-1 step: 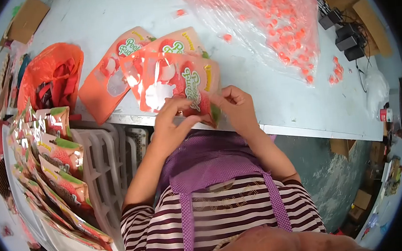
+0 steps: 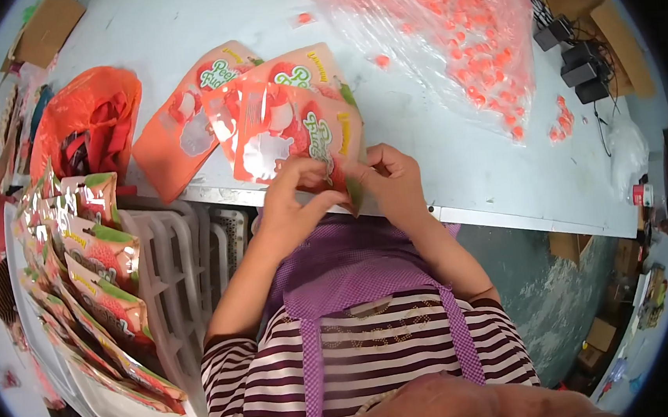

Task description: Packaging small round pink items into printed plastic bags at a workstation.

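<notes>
A pink-red candy pouch (image 2: 266,139) with a clear window lies over two or more like it at the table's front edge. My left hand (image 2: 296,204) grips the pouch's lower edge, thumb and fingers curled at its near corner. My right hand (image 2: 391,184) pinches the right end of the same pouch, thumb against bent forefinger. The fingertips partly hide the edge between them. Beneath and behind lie another pouch (image 2: 322,59) and a flat stack of pouches (image 2: 181,158).
A large clear bag of red wrapped candies (image 2: 479,64) lies at the far right, with loose candies (image 2: 561,120) beside it. On the left stand an orange bag (image 2: 121,92) and a white crate (image 2: 89,384) of filled pouches (image 2: 110,304). Black adapters (image 2: 586,71) sit at the right edge.
The pouch's near corner and my right hand have shifted slightly, with the right fingers drawn a little closer to the left ones. Both hands stay on the pouch.
</notes>
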The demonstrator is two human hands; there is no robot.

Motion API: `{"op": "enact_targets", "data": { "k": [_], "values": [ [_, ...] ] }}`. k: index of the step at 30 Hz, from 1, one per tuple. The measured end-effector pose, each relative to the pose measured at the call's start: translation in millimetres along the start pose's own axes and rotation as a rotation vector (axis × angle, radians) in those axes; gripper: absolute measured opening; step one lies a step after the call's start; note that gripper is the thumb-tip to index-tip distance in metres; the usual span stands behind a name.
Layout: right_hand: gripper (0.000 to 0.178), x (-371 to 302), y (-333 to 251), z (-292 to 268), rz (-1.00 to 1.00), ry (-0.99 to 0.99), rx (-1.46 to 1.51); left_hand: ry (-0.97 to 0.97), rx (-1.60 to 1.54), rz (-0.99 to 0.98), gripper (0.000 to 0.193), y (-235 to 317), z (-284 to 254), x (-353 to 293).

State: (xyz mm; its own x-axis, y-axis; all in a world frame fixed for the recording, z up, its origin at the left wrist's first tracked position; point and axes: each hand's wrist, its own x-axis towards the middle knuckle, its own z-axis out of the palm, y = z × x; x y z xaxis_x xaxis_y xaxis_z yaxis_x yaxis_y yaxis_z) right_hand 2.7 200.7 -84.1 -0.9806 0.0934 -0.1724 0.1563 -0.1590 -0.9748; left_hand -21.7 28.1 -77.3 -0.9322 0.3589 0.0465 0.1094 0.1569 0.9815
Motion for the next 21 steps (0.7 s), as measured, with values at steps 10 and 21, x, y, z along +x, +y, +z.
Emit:
{"op": "enact_targets", "data": {
  "k": [10, 21],
  "values": [
    [0.017, 1, -9, 2, -0.318, -0.174, -0.287, -0.001, -0.153, 0.014, 0.015, 3, -8, 11],
    [0.031, 10, -13, -13, -0.28, -0.038, -0.406, 0.052, 0.528, 0.328, 0.017, 38, 11, 13]
  ]
}}
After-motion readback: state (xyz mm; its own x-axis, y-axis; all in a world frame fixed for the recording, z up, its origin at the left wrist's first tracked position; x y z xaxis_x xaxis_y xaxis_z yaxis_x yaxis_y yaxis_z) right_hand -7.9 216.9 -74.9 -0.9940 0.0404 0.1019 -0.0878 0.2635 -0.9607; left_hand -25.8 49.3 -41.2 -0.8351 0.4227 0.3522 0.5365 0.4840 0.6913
